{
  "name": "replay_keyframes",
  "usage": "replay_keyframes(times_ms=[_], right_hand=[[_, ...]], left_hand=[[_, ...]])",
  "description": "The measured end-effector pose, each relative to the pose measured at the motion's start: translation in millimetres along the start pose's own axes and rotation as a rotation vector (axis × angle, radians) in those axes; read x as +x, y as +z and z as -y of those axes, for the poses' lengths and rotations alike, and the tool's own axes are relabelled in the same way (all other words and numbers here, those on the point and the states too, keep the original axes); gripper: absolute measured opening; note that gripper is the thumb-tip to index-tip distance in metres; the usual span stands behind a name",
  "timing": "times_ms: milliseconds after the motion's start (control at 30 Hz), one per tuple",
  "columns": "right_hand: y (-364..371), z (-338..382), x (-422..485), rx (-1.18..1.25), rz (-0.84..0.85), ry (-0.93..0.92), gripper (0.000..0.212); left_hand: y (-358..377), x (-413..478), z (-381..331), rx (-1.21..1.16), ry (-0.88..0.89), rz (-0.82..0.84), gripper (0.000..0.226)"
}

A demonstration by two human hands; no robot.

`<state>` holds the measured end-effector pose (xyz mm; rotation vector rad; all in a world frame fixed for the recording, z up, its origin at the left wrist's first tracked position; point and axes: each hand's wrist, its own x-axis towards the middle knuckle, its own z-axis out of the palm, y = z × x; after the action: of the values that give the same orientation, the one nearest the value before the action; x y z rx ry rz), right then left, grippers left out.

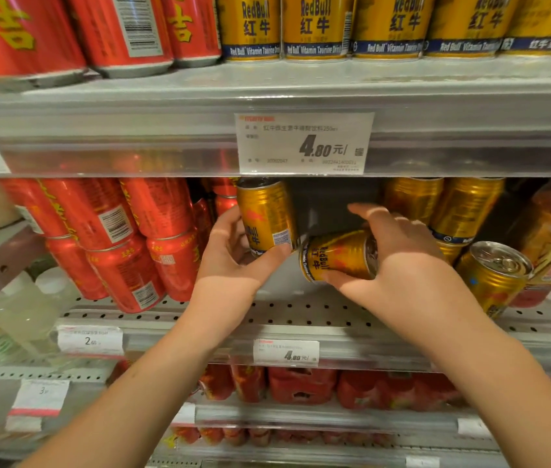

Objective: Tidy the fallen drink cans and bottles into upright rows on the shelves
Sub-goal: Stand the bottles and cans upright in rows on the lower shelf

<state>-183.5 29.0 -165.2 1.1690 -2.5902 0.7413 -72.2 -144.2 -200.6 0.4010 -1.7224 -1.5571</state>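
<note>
While the row of gold Red Bull cans (399, 25) above the 4.80 price tag (304, 143) already stands upright, the shelf below that tag is only partly sorted. Just under the tag, the left hand (233, 255) is wrapped around the base of an upright gold Red Bull can (265, 214), holding it nearly vertical. Down and to the right of the tag, the right hand (399, 261) grips a second gold Red Bull can (338, 255) that lies on its side, its end touching the upright one. Between and behind them the perforated middle shelf (301, 315) shows a bare gap, which looks like the spot for both. Further right of the tag, another gold can (493, 275) leans with its top toward the camera, and stacked gold cans (443, 207) behind it sit crooked. Left of the tag, the red herbal tea cans (122, 238) lean in a slanting pile. By my judgement, most of this shelf is left to do.
</note>
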Motion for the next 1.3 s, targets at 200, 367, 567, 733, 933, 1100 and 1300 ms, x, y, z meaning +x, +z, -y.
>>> replay_keyframes(times_ms=[200,367,567,733,933,1100,1300], right_hand=[[-0.9,9.7,22.3,-0.255,0.312,-0.111,0.105],[8.9,9.0,27.7,-0.273,0.292,-0.232,0.101],[25.2,-6.1,21.9,-0.089,0.2,-0.255,0.097],[41.6,-10.3,7.4,-0.072,0.091,-0.308,0.079],[30.4,-6.9,3.6,0.269,0.014,-0.182,0.068],[30.2,9.4,-25.1,0.215,-0.285,0.073,0.062],[59.1,2.5,-27.1,0.284,0.083,0.358,0.066]], left_hand=[[5.6,-6.9,0.0,0.0,0.004,0.067,0.064],[8.5,-4.8,-2.6,-0.013,0.0,0.066,0.071],[8.8,-2.1,-3.7,0.003,0.011,0.042,0.068],[6.3,-1.0,-2.4,0.038,0.023,0.049,0.067],[7.3,-0.8,0.0,0.049,0.043,0.033,0.066],[15.5,6.1,-4.1,0.037,0.048,0.064,0.067],[36.3,17.7,-7.3,0.075,0.021,0.183,0.074]])
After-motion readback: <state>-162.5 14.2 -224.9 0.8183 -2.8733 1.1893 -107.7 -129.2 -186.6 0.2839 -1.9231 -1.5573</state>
